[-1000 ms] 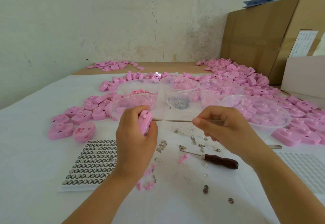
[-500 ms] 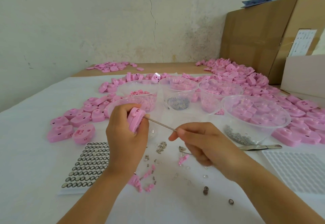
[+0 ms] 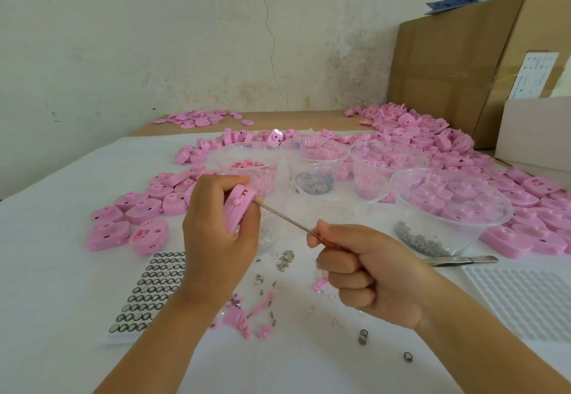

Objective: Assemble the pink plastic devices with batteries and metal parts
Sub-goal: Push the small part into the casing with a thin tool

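My left hand grips a pink plastic device on edge above the table. My right hand is curled round the handle of a thin screwdriver, whose metal shaft slants up-left with its tip against the device. A tray of button batteries lies under my left forearm. Small metal parts and pink bits are scattered between my hands. Loose batteries lie near my right wrist.
Several clear bowls holding pink shells and metal parts stand behind my hands. Heaps of pink shells cover the table's left and right. Tweezers and a white dimpled tray lie at right. Cardboard boxes stand far right.
My right hand has slid down and toward me, from pinching the shaft to gripping the handle. The shaft now slants instead of lying level. My left hand shifted slightly left with the device.
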Demonstrator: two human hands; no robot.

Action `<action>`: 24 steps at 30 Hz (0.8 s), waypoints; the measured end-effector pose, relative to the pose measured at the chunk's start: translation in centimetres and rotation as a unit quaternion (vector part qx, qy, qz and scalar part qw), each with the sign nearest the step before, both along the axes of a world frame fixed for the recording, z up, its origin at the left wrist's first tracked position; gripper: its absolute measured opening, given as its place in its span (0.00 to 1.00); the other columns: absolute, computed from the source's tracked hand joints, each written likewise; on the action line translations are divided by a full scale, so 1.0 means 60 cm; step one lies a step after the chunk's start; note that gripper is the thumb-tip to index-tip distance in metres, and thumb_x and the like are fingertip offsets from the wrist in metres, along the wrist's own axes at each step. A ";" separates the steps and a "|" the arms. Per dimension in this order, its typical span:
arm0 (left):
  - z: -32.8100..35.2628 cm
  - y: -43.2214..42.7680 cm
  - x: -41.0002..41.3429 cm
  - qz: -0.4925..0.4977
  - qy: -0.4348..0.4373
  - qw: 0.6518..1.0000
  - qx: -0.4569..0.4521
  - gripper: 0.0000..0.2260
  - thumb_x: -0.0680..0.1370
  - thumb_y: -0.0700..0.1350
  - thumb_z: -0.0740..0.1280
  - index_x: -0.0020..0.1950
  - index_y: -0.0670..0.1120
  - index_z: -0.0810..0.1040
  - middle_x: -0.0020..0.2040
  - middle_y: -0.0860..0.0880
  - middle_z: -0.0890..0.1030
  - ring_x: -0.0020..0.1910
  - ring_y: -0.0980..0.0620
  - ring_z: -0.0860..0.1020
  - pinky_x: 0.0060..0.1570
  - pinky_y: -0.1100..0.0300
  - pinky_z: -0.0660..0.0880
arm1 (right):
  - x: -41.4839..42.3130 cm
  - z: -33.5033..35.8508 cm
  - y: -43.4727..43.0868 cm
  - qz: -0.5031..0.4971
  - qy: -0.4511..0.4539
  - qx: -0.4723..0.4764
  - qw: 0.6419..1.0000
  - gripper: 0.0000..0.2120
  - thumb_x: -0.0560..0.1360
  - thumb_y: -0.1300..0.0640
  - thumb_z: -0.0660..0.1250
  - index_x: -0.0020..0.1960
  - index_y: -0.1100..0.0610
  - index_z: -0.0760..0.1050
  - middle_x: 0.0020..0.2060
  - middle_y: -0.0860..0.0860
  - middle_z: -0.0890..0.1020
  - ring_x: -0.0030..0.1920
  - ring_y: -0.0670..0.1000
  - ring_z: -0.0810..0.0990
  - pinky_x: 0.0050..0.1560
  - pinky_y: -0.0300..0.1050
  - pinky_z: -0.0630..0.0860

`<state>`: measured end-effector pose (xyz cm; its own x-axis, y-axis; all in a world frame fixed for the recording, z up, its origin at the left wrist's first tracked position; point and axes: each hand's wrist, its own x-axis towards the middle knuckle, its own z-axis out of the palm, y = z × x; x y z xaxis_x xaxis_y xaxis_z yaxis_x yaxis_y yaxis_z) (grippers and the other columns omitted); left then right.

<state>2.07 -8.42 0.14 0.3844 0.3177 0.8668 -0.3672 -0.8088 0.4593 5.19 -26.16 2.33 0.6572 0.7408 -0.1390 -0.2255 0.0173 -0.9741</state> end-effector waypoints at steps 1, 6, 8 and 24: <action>-0.001 0.000 0.000 0.008 0.001 1.000 0.001 0.08 0.71 0.36 0.69 0.49 0.38 0.74 0.44 0.46 0.75 0.42 0.57 0.70 0.43 0.75 0.68 | -0.005 -0.006 0.005 -0.015 -0.109 -0.033 0.993 0.10 0.77 0.51 0.61 0.38 0.54 0.72 0.20 0.44 0.60 0.19 0.43 0.56 0.18 0.33 0.55; -0.005 -0.005 0.000 -0.003 0.020 1.000 0.004 0.09 0.72 0.35 0.70 0.49 0.38 0.74 0.45 0.46 0.74 0.43 0.58 0.69 0.45 0.77 0.67 | -0.005 -0.024 0.013 -0.047 -0.294 -0.141 0.944 0.16 0.81 0.48 0.50 0.36 0.50 0.64 0.20 0.44 0.62 0.21 0.45 0.58 0.24 0.37 0.58; -0.002 -0.006 -0.002 -0.028 0.001 0.999 0.023 0.09 0.72 0.36 0.69 0.50 0.38 0.74 0.45 0.47 0.74 0.43 0.57 0.71 0.45 0.75 0.68 | 0.009 -0.006 -0.003 0.059 -0.010 -0.011 0.998 0.17 0.80 0.51 0.54 0.33 0.51 0.68 0.20 0.43 0.60 0.20 0.43 0.54 0.18 0.33 0.56; -0.006 -0.016 -0.003 0.008 -0.016 0.998 0.066 0.09 0.71 0.34 0.70 0.49 0.35 0.75 0.43 0.44 0.74 0.44 0.61 0.67 0.48 0.79 0.66 | -0.009 -0.006 0.006 0.053 0.043 -0.064 0.996 0.18 0.78 0.46 0.58 0.31 0.51 0.65 0.20 0.44 0.60 0.19 0.43 0.56 0.17 0.33 0.55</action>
